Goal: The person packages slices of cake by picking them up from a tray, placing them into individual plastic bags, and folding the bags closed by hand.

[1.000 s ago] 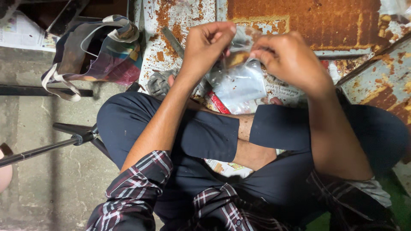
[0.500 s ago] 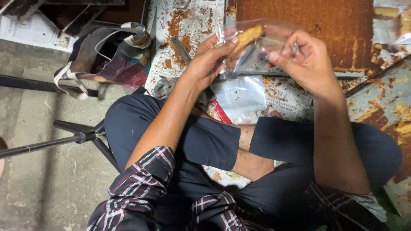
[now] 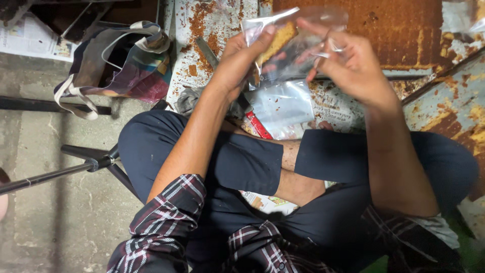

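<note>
At the far left a cloth bag (image 3: pixel 113 60) with pale straps lies slumped on the concrete floor (image 3: pixel 45 151), and a dark tripod leg (image 3: pixel 76 169) runs across beside the person's knee; neither is near the work. Next comes the left hand (image 3: pixel 237 55), raised in front of the person; its grip is clenched on the left edge of a clear plastic bag (image 3: pixel 295 48), thumb on the near face and fingers behind it. The bag hangs in the air between both hands, above the rusty metal sheet (image 3: pixel 404 30) and clear of it; something brown, perhaps a biscuit or a piece of bread, shows through the film near the top left, though what it is cannot be told for sure. The right hand (image 3: pixel 348 65) grasps the bag's right side, fingertips pinching the film.

Judging from this, the film is thin and slippery, so a pinch close to the mouth with both thumbs would serve best; pulling evenly would keep the brown piece from sliding out. Below the hands a second plastic pouch (image 3: pixel 283 106) and a red wrapper (image 3: pixel 257 125) lie on newspaper (image 3: pixel 338 108) just beyond the crossed legs.
</note>
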